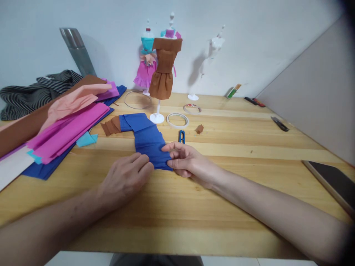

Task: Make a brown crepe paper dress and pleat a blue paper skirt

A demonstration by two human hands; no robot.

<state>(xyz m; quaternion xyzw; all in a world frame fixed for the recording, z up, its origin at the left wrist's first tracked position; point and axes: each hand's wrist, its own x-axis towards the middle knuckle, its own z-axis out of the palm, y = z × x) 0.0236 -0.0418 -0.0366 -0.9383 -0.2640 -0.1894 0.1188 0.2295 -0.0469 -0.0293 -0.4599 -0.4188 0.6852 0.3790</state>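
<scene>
A strip of blue crepe paper lies folded on the wooden table, bending from the left toward me. My left hand pinches its near end from the left, fingers curled. My right hand pinches the same end from the right, fingertips pressed on the paper's edge. Both hands meet at the paper's near corner.
A stack of pink, magenta, brown and blue paper sheets lies at left. Small mannequins, one with a brown paper dress, stand at the back. Tape rolls, a blue clip, brown paper scraps, cutters and a dark tablet lie around.
</scene>
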